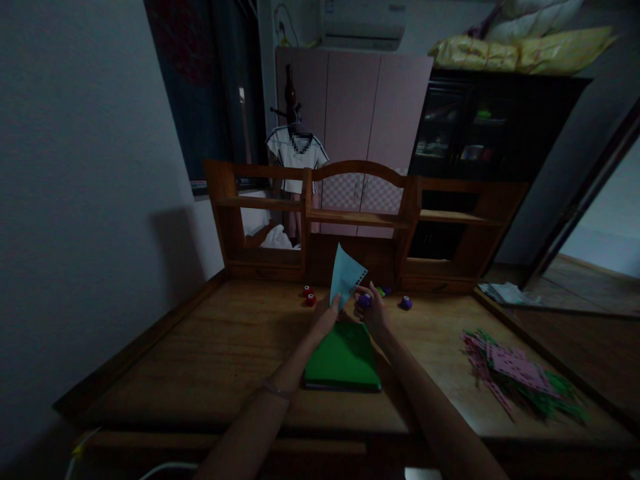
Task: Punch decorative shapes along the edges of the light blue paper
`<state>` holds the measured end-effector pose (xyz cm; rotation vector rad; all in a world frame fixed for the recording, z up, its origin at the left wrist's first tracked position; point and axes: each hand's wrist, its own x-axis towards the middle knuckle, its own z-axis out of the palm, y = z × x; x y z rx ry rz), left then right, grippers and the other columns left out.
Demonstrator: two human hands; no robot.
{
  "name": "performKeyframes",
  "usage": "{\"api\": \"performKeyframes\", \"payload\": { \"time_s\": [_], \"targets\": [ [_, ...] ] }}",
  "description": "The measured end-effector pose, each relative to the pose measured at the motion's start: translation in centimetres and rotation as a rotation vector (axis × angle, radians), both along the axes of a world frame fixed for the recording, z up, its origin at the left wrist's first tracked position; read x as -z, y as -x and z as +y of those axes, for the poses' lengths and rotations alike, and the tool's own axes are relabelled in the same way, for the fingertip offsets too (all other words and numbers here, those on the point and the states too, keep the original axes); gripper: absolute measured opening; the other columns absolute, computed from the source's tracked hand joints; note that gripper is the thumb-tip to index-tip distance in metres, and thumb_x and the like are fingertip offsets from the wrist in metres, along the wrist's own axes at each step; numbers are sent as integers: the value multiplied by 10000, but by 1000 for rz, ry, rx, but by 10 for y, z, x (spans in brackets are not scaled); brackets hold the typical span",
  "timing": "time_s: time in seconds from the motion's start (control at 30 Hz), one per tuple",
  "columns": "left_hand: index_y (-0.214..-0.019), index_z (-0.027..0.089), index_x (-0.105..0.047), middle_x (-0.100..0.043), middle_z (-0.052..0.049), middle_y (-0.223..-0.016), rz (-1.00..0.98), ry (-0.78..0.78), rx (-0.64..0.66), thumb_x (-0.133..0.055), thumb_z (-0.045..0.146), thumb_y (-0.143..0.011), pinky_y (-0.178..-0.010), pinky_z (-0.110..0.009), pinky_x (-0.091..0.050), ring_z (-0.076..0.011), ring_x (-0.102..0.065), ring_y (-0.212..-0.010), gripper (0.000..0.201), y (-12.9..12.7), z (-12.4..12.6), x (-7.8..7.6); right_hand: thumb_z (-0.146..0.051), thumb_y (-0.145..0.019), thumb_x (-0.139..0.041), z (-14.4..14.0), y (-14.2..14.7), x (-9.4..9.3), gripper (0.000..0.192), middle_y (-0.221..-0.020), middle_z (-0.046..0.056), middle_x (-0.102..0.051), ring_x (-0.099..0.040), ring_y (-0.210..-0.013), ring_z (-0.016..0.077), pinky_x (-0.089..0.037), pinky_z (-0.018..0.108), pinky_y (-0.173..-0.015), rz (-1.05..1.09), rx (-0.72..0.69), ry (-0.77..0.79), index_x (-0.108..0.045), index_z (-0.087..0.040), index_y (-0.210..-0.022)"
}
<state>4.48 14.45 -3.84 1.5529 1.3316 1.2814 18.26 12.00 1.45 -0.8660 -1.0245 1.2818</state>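
Observation:
My left hand (327, 313) pinches the lower corner of a light blue sheet of paper (345, 272), which stands up tilted above the table. A row of small dark holes runs along the sheet's right edge. My right hand (374, 310) is closed around a small purple craft punch (365, 301), close to the lower end of that edge. Whether the punch touches the paper I cannot tell. Beneath both hands lies a green book or stack of sheets (343, 360).
Two red punches (310, 300) sit left of the paper. Another purple punch (406, 303) and a green-and-purple item (383, 291) are at the right. Pink and green cut paper (520, 370) is heaped on the right. A wooden shelf (357, 217) borders the table's (225, 353) back.

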Motion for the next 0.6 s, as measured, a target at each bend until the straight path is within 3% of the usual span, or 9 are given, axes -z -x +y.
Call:
{"api": "performKeyframes", "payload": {
  "time_s": [0.17,0.3,0.47,0.6],
  "targets": [
    [-711,187,-588,-621,-49,-637,11,-97,-72,-264,580,-864,-587,-274,-398,-172,-576,-584,532,7,-4,-14,-600,-770,-371,-4,-1,0,506,-708,19,-506,-388,-475,107,-296,222,-408,83,-134,-13,-595,-191,-966],
    [-690,185,-567,-606,-40,-619,-30,-89,-147,-246,575,-869,-585,-269,-389,-165,-567,-582,536,11,-3,-16,-420,-739,-388,-1,-3,7,430,-741,29,-503,-385,-501,117,-312,229,-427,108,-177,-74,-614,-184,-1018],
    [-670,185,-546,-579,-22,-591,-99,-77,-139,-236,587,-864,-554,-259,-386,-151,-549,-545,543,11,-3,-15,-412,-762,-433,4,-3,12,379,-807,42,-531,-461,-611,144,-362,230,-483,-101,-33,-138,-622,-197,-1011],
    [-679,197,-529,-567,-19,-593,-73,-110,-203,-271,555,-872,-574,-265,-388,-159,-547,-569,482,12,-5,-20,-427,-832,-477,-1,-3,16,300,-929,47,-557,-523,-794,177,-429,262,-660,-455,132,-348,-598,-220,-1012]
  ]
}}
